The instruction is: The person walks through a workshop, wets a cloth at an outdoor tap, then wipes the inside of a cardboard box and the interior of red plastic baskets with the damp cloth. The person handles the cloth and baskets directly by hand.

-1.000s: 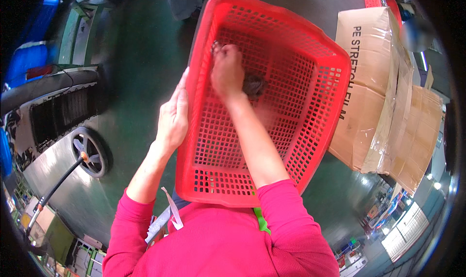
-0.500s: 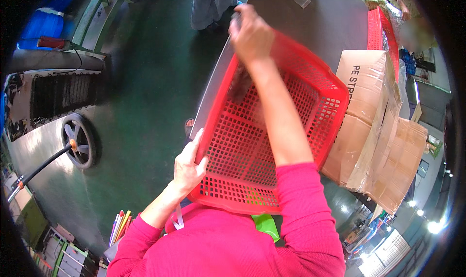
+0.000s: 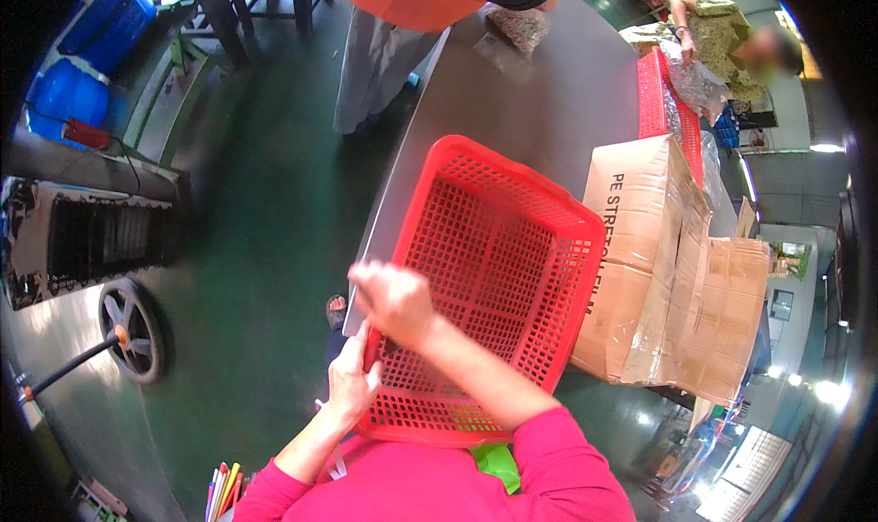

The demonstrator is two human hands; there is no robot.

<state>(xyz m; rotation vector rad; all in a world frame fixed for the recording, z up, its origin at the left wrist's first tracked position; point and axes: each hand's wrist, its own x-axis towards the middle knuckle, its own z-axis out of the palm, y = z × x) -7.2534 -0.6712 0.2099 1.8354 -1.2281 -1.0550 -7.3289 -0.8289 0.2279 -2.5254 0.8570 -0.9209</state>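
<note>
A red plastic basket (image 3: 489,257) with a holed floor and sides sits tilted in front of me, its near end by my body and the rest over the grey tabletop. My left hand (image 3: 352,380) grips its left rim near the close corner, fingers wrapped over the edge. My right hand (image 3: 398,298) is closed above that same left rim, just beyond the left hand. Motion blurs it, and whatever it may hold is hidden. Through the basket's floor some bright green shows near the close end.
A brown cardboard box (image 3: 631,257) stands right of the basket. Farther along the grey table (image 3: 540,115) lies a clear bag of small items (image 3: 521,30) by a person in orange. Another person handles a bag beside a second red basket (image 3: 654,106). A wheel (image 3: 131,330) stands at left.
My right hand has come from the basket's far left corner back along the left rim toward me. The left hand keeps its hold. The view has shifted, showing more of the far table.
</note>
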